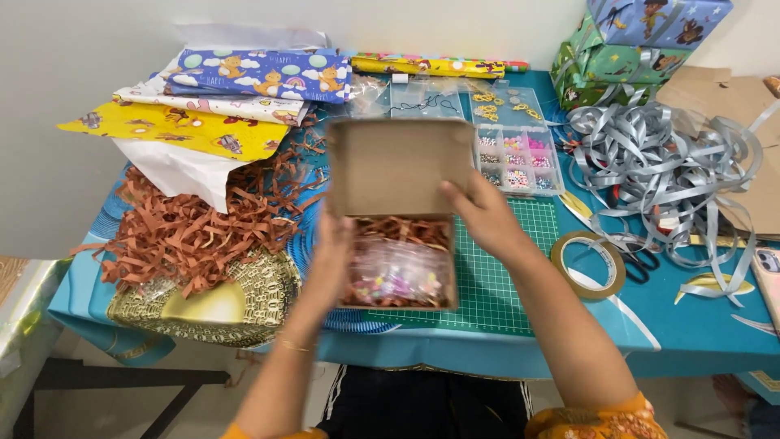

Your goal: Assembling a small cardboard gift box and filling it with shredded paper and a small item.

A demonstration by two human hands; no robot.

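Observation:
A brown cardboard box point(398, 167) sits open on the green cutting mat point(496, 284), its lid standing up toward the far side. Inside lie brown paper shreds and a clear plastic bag of small colourful beads point(398, 276). My left hand point(333, 252) grips the box's left wall. My right hand point(486, 213) holds the right edge where the lid meets the box, fingers on the lid's lower corner.
A heap of brown paper shreds point(195, 228) lies left, by stacked wrapping papers point(244, 89). A clear bead organiser point(516, 158) stands behind the box. Right of the mat are a tape roll point(588, 265), scissors, tangled silver ribbon point(666, 162), wrapped gifts point(642, 49) and a phone edge point(768, 272).

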